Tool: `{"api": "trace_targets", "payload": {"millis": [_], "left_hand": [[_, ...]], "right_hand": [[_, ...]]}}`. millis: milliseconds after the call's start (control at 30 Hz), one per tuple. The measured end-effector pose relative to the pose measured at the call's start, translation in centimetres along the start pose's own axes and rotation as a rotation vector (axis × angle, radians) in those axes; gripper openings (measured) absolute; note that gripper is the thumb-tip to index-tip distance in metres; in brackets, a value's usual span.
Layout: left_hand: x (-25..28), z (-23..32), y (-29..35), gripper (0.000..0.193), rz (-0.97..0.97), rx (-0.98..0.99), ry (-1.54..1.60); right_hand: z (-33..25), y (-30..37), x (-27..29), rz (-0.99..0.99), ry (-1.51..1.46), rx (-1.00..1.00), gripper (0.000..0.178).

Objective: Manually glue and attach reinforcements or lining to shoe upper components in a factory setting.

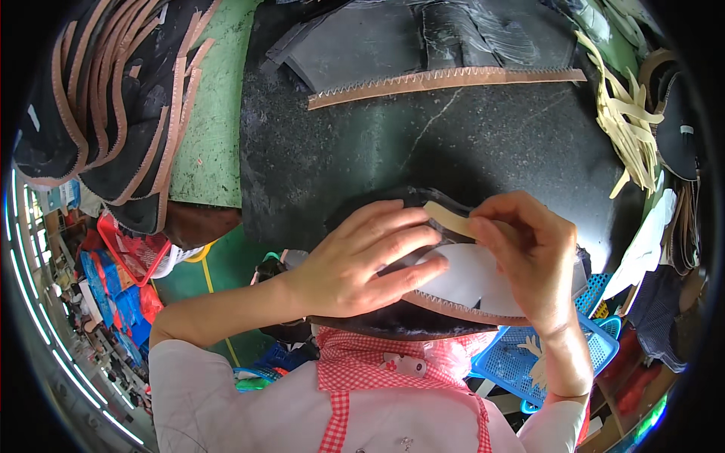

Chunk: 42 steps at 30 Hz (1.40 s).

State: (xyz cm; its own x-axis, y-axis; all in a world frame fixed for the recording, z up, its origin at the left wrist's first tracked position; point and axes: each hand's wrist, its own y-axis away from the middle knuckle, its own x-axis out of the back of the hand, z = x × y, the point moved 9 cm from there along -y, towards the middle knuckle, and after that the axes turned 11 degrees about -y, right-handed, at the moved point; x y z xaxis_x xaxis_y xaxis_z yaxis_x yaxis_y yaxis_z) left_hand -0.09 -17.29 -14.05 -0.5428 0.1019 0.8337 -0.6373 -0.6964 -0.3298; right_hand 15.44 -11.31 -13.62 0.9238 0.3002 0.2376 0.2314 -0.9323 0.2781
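Observation:
My left hand (366,260) lies with its fingers stretched out over a dark shoe-upper-like piece at the table's near edge. A tan strip (461,308) with zigzag stitching borders the side of that piece closest to me, and a smooth white panel (472,275) shows on it. Between thumb and forefinger, my right hand (532,249) pinches a short cream-coloured strip (447,219). The strip's free end rests on the dark piece just past my left fingertips. Part of the piece is hidden under both hands.
Another dark piece with a stitched tan edge (445,79) lies at the far side of the black work surface (325,158). Stacked pieces (113,98) fill the far left. Loose cream strips (627,121) lie at right, above a blue basket (513,351). A red basket (136,245) stands lower left.

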Motion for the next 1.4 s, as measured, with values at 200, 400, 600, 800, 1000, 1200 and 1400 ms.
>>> {"api": "trace_targets", "payload": {"millis": [200, 400, 600, 800, 1000, 1200, 1400], "left_hand": [[-0.1, -0.1, 0.4, 0.038, 0.007, -0.037, -0.047], [-0.1, -0.1, 0.6, 0.037, 0.038, -0.033, -0.034], [-0.1, 0.1, 0.0, 0.041, -0.039, -0.027, -0.047], [-0.3, -0.1, -0.4, 0.059, -0.099, 0.057, -0.089], [-0.5, 0.4, -1.8, 0.057, -0.132, 0.076, -0.236], [-0.2, 1.1, -5.6, 0.049, -0.282, 0.195, -0.127], [-5.3, 5.5, -5.1, 0.058, -0.313, -0.081, -0.053]], "right_hand": [[0.9, -0.6, -0.1, 0.045, 0.024, -0.059, 0.01], [1.2, -0.7, -0.1, 0.04, 0.014, -0.083, 0.009], [0.3, -1.0, -0.2, 0.033, 0.141, 0.057, 0.008], [-1.0, 1.1, 2.2, 0.078, 0.279, -0.091, 0.024], [1.4, 2.7, 4.9, 0.155, 0.206, -0.107, 0.02], [1.4, 2.1, 5.1, 0.131, 0.24, -0.041, 0.021], [3.9, 5.9, 10.8, 0.324, 0.214, -0.197, 0.025]]}}
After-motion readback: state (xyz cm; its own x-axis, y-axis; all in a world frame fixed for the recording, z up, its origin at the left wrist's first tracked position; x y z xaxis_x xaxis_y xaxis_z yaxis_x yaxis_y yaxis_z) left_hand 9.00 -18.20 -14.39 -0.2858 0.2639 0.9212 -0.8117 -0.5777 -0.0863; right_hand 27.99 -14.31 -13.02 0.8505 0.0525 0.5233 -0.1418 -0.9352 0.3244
